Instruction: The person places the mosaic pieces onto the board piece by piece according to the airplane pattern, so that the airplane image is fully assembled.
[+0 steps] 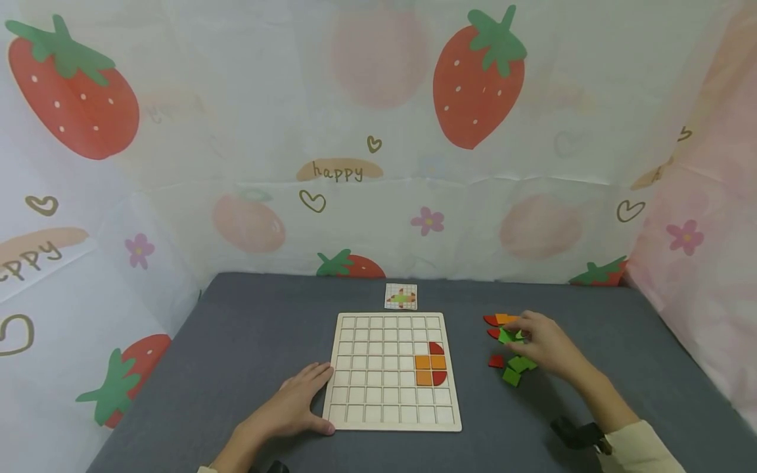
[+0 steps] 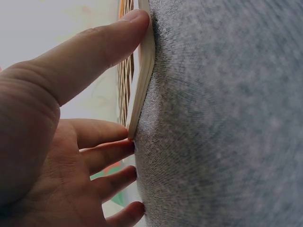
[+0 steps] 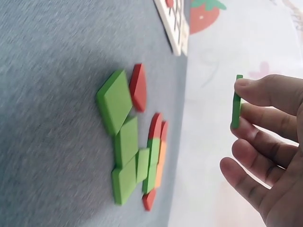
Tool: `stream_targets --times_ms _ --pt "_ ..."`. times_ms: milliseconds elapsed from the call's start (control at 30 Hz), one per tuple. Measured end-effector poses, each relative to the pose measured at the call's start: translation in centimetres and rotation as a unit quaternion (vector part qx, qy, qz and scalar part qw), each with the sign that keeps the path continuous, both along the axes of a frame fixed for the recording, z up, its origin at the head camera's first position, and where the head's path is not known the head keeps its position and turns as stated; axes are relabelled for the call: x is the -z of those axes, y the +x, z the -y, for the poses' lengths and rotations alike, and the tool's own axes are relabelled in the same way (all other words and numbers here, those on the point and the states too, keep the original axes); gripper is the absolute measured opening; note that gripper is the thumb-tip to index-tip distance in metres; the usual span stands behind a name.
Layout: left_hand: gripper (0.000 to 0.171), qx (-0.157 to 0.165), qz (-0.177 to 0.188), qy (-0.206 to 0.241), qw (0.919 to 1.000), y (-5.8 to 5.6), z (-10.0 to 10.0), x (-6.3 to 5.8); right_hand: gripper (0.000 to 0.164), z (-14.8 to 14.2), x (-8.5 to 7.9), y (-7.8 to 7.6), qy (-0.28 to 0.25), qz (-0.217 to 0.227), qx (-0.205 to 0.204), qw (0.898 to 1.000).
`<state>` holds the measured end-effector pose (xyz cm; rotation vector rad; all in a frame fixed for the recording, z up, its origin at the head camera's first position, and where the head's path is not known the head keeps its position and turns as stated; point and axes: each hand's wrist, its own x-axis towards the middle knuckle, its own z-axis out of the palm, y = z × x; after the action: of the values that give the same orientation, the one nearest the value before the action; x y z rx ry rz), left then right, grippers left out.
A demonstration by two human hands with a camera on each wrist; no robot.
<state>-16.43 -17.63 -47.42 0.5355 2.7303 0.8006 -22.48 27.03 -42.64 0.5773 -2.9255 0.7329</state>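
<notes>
My left hand (image 1: 290, 404) rests against the left side of the wooden grid board (image 1: 367, 381). Its thumb (image 2: 118, 38) touches the near-left corner, and the straight fingers lie along the left edge. On the board's right side sit three orange square tiles (image 1: 422, 362) and two red quarter-round tiles (image 1: 435, 348). Raised over the loose tiles, my right hand (image 1: 550, 345) pinches a thin green tile (image 3: 236, 106) between thumb and fingertips. Below it lie several green square tiles (image 3: 115, 101) and a red tile (image 3: 138, 88).
Behind the board lies a small pattern card (image 1: 401, 296) with a coloured figure on a grid. A row of orange tiles (image 1: 503, 318) and red tiles (image 1: 490, 320) sits farther back on the grey tabletop (image 1: 266, 328). A strawberry-print cloth (image 1: 378, 230) hangs around the table.
</notes>
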Motion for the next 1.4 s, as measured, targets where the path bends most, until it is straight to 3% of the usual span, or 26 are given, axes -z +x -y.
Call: stream_targets --times_ms 167,800,1100,1400 --pt "0.1 -0.002 -0.002 0.001 1.0 0.0 -0.1 -0.1 0.025 0.9 0.1 -0.3 0.004 -0.022 -0.014 1.0" --pt "0.1 -0.005 0.016 -0.002 0.9999 0.1 -0.1 -0.4 0.025 4.1 -0.3 -0.9 -0.022 -0.017 -0.045 0.999" --pt "0.1 -0.002 0.013 0.004 0.9999 0.1 0.0 -0.3 0.024 5.7 -0.3 -1.3 -0.051 0.009 -0.055 0.997" --pt "0.101 -0.001 0.012 0.003 0.9999 0.0 0.0 -0.1 0.025 7.3 0.0 -1.8 -0.03 0.015 -0.059 0.998"
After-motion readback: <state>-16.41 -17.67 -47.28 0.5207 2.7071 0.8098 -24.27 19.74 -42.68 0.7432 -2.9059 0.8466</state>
